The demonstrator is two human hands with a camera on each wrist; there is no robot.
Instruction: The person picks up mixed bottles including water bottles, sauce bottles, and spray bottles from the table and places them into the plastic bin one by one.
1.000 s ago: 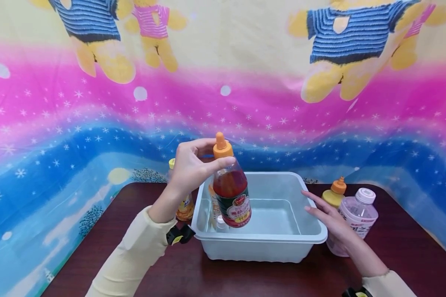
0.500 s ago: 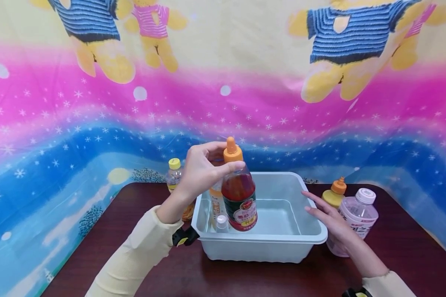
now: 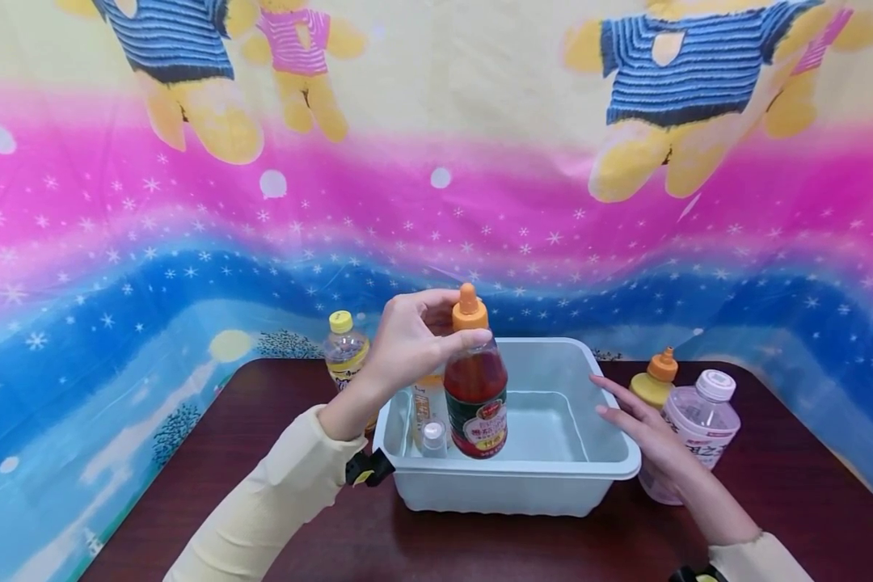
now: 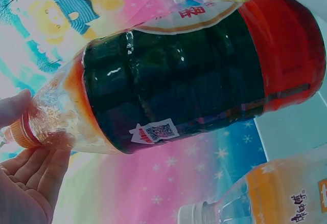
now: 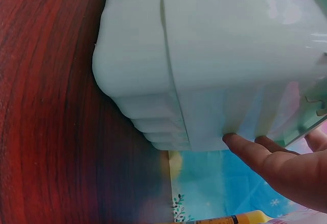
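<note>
One red bottle (image 3: pixel 476 404) hangs nearly upright at the tub (image 3: pixel 509 489), a little left of its middle; whether its base touches the tub's floor I can't tell. Over the last second it has come lower and farther right. To my eye that sets it just beside the things in the left end, with bare tub floor to its right. The left hand (image 3: pixel 416 339) grips it at the neck, just below the nozzle. Well apart, the right hand (image 3: pixel 653 436) rests on the tub's right edge, fingers fairly straight, unmoved, and seems to steady it. Inside, left of the red bottle, are an orange-labelled bottle (image 3: pixel 423 408) and a white cap (image 3: pixel 433 432). Outside, a yellow-capped bottle (image 3: pixel 345 352) stands leftward, a yellow bottle (image 3: pixel 650 390) and a pink bottle (image 3: pixel 714 404) rightward, all on the table (image 3: pixel 262 517).
</note>
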